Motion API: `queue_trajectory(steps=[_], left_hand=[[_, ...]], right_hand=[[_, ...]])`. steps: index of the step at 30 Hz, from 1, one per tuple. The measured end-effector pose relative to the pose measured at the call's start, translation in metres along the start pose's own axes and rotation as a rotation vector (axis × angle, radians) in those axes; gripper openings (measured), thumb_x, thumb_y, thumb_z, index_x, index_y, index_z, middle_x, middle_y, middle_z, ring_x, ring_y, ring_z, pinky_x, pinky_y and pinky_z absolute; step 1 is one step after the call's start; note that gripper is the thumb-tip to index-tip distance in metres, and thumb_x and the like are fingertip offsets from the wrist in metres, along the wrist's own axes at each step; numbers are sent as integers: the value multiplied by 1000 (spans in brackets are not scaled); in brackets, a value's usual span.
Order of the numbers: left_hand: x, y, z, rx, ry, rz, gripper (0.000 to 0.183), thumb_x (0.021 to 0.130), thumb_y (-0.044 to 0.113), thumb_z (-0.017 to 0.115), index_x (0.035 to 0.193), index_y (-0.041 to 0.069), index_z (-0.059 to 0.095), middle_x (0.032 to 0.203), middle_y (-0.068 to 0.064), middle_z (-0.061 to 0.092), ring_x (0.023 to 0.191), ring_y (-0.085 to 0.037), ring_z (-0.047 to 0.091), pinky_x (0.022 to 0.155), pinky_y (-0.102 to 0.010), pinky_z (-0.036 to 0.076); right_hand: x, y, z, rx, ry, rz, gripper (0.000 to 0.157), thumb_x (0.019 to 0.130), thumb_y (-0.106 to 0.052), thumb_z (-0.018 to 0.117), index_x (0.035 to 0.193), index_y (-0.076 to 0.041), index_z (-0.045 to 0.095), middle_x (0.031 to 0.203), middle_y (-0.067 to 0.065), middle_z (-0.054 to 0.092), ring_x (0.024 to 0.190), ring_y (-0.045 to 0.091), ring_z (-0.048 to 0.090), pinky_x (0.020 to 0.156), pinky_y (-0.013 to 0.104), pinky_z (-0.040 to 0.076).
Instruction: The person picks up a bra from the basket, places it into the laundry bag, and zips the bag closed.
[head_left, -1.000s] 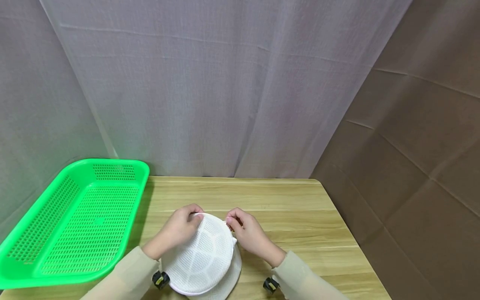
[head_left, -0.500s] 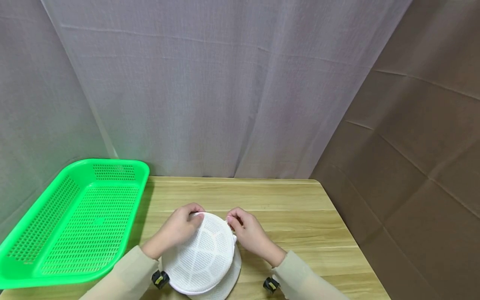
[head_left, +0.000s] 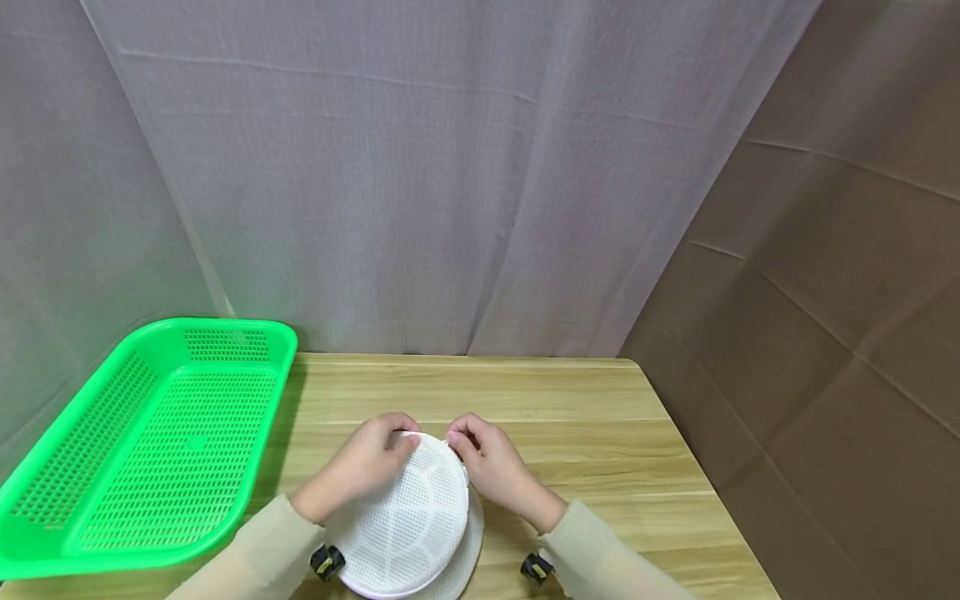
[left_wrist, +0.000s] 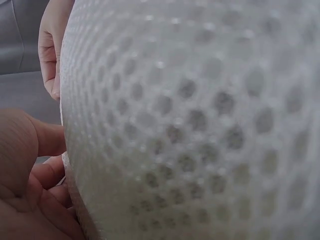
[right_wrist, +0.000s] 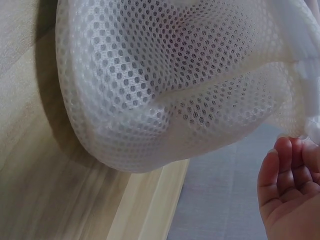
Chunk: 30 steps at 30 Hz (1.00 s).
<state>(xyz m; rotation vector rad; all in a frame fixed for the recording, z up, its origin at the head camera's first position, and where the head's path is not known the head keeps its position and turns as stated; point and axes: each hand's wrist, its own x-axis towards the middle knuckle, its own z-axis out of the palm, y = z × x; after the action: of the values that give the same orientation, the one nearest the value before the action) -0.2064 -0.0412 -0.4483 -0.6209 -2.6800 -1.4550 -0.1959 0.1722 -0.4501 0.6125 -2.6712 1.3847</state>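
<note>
A round white mesh laundry bag with a piped rim stands tilted at the table's near edge in the head view. My left hand grips its upper left rim, thumb on the top face and fingers behind. At the upper right of the rim, my right hand pinches the edge band between thumb and curled fingers. Whatever small part sits between those fingertips is hidden. The right wrist view shows the soft, dented mesh side of the bag, with the right fingers at its white band. Mesh fills most of the left wrist view.
On the left stands a green plastic basket with perforated walls. The wooden table ends at a grey curtain behind and a brown cloth on the right.
My left hand and the bag have shifted slightly right and toward me. The right hand has moved a touch left along the rim, so both hands are closer together.
</note>
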Motion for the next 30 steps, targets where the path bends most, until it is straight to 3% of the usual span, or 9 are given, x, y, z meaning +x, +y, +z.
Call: queue_trajectory(steps=[30], left_hand=[[1, -9, -1, -11, 30, -40, 7, 92, 10, 64, 88, 15, 66, 84, 5, 63, 81, -13, 57, 76, -36, 47]], right_hand=[[-3, 2, 0, -30, 7, -5, 12, 100, -23, 54, 92, -17, 61, 79, -8, 57, 72, 9, 55, 64, 27, 49]])
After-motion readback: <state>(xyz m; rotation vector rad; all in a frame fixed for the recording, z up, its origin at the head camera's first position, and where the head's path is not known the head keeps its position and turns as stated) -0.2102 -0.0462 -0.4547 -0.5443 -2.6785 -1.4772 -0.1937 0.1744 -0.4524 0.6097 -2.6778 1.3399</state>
